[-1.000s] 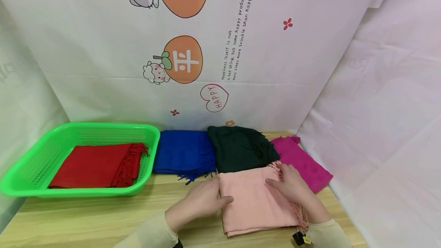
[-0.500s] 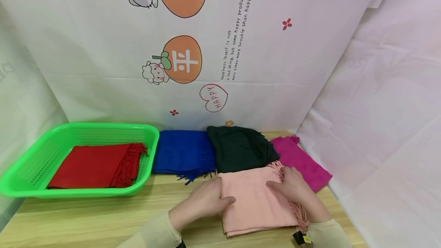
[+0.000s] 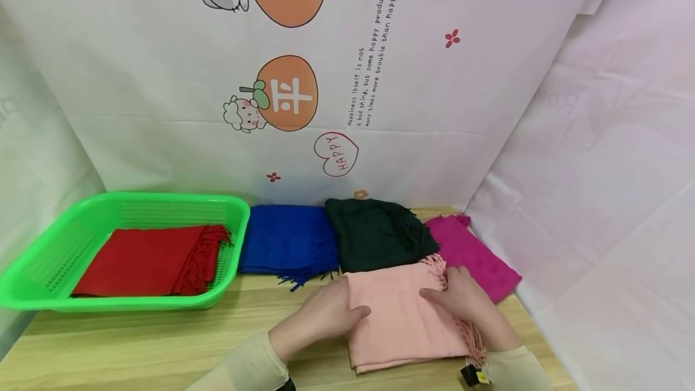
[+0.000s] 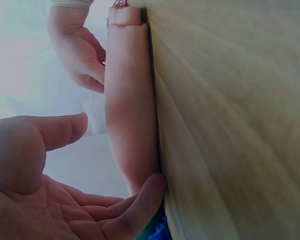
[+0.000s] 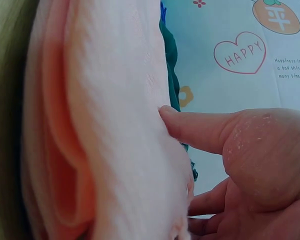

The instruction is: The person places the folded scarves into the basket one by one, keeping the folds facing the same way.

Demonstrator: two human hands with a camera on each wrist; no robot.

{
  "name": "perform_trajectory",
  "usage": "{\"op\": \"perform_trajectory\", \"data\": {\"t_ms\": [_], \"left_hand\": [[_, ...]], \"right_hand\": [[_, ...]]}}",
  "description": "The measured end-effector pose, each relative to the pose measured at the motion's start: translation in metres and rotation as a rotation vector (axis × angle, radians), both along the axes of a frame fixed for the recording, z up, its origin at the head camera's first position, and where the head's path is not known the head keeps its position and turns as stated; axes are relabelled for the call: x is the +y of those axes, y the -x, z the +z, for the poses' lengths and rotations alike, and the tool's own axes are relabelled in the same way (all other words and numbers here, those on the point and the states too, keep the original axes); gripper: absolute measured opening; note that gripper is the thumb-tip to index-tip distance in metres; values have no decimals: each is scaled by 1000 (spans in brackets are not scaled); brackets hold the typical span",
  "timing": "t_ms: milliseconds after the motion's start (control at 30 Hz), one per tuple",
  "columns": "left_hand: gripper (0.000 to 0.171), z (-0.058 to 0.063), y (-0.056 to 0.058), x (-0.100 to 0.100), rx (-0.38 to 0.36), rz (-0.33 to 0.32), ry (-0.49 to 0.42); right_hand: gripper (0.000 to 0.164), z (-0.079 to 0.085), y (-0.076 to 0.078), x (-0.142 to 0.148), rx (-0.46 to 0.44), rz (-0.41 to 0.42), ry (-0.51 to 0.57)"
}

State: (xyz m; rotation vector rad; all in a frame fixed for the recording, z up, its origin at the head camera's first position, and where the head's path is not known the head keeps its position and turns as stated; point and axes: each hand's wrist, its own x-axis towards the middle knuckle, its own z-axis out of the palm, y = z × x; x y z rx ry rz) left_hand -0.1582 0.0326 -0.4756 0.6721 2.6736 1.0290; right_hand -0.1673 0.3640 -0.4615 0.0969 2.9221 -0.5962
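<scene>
Along the bottom, a wooden table [image 3: 136, 352] is being shared by a green basket [image 3: 125, 303], lower left, and a folded pink scarf [image 3: 399, 321], right of centre. The scarf is being flanked by the left hand [image 3: 326, 312] and the right hand [image 3: 463, 295], fingers being kept relaxed, unclenched. Since a second ago it is barely being moved; apparently it is being steadied, not lifted

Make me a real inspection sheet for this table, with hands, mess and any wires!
Surface: wood-grain table.
Job's things: pink cloth, folded, fringed on its right side.
Clutter: blue cloth, dark green cloth and magenta cloth beyond it; red cloth inside green basket; small black-and-yellow thing by the right sleeve, unclear what.
Left hand: at the pink cloth's left edge, thumb apart from it.
Right hand: at its right side, thumb touching it.
Cables: nothing seen.
Surroundings: white printed sheet behind.
</scene>
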Motion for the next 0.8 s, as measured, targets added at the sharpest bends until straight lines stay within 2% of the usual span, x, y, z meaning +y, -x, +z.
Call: {"op": "perform_trajectory", "data": {"t_ms": [333, 467, 633, 700, 800], "left_hand": [[72, -2, 3, -1, -110, 27, -153], [65, -3, 7, -2, -171, -1, -226], [56, -3, 10, -3, -317, 2, -329], [51, -3, 11, -3, -360, 18, -339], [44, -3, 11, -3, -378, 28, -341]], "right_hand": [[98, -4, 1, 1, -1, 33, -4], [101, -4, 1, 0, 0, 33, 11], [107, -5, 1, -3, -14, 24, 29], [108, -5, 1, -4, -16, 24, 33], [109, -6, 0, -4, -20, 18, 40]]}}
